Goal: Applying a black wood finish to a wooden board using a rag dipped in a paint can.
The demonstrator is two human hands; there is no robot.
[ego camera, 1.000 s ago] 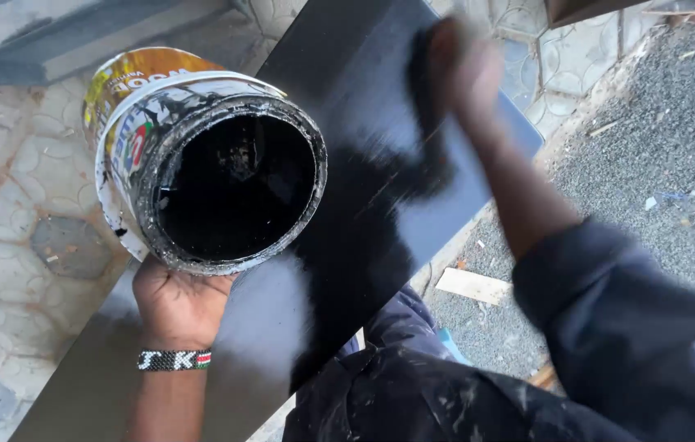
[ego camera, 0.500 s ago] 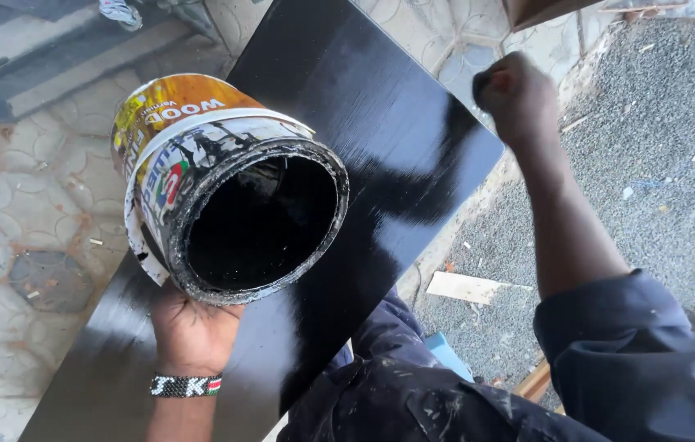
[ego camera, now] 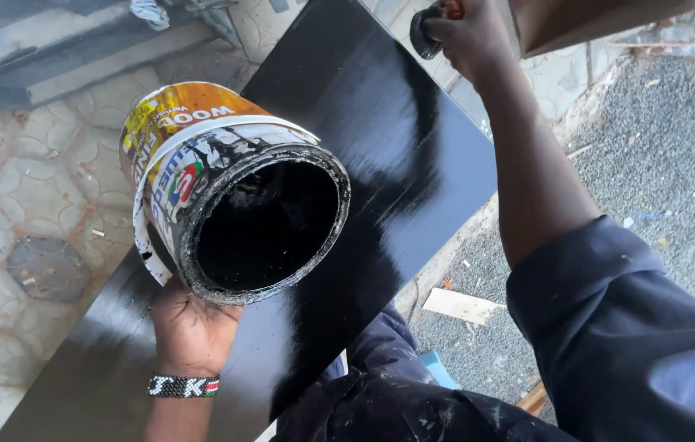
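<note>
Overhead, the right hand half hides a dark applicator at the frame's edge.

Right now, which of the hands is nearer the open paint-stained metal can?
Left. The left hand grips the open paint-stained metal can from beneath; the right hand is up at the glossy black board's far end.

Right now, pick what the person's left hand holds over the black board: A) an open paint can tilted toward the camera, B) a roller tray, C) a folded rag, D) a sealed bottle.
A: the left hand grips an open paint can from below, its black-coated mouth tilted toward the camera above the glossy black board.
</note>
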